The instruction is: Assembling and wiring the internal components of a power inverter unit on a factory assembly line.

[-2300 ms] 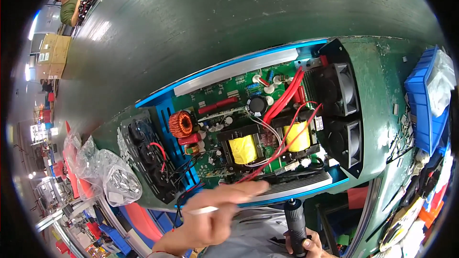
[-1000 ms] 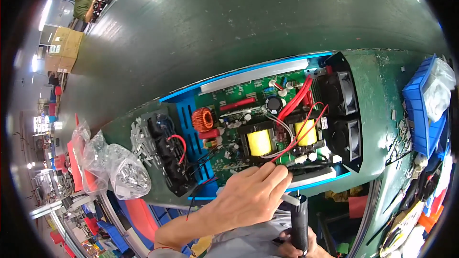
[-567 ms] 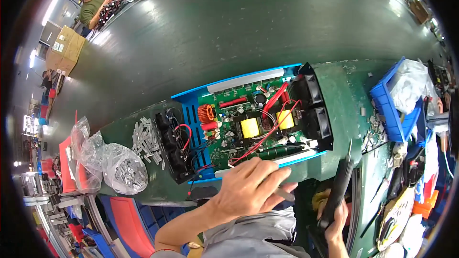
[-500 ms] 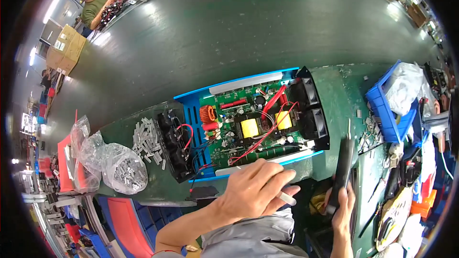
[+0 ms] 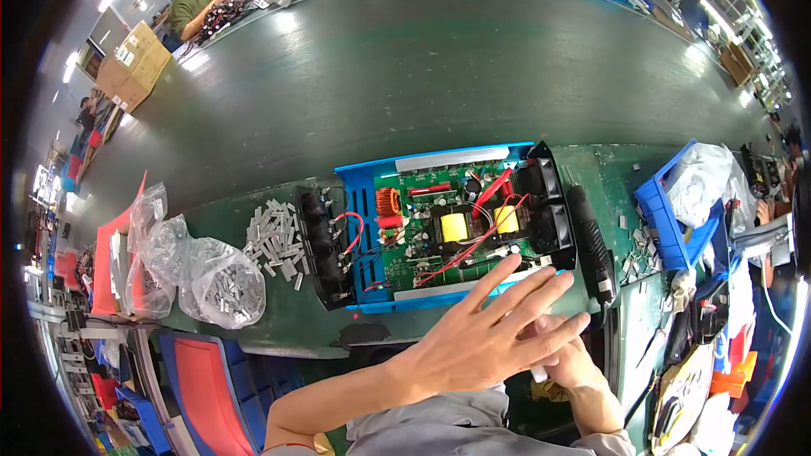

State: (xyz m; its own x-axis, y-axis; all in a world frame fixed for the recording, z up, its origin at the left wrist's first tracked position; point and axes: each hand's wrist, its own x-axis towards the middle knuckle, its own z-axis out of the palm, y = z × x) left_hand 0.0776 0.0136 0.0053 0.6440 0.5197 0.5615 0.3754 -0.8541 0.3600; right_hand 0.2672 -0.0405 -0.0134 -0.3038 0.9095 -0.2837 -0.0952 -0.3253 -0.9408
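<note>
Green workbench [image 5: 604, 167] before a left hand [image 5: 498, 338] and right hand [image 5: 568, 357], open blue casing [image 5: 363, 179] just ahead of them, black panel [image 5: 321, 245], loose metal pieces [image 5: 274, 238] and clear bag [image 5: 221, 283] to their left, slim black driver [image 5: 590, 241] and blue bin [image 5: 659, 218] ahead and to their right

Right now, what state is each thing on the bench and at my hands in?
Blue-sided unit, uncovered, green board exposed
Black cylindrical tool, lying down, unheld
Loose metal pieces, heaped
Clear bag, partly filled
Blue bin, holding clear plastic
Left hand, fingers spread
Right hand, partly hidden, grip unclear
</note>
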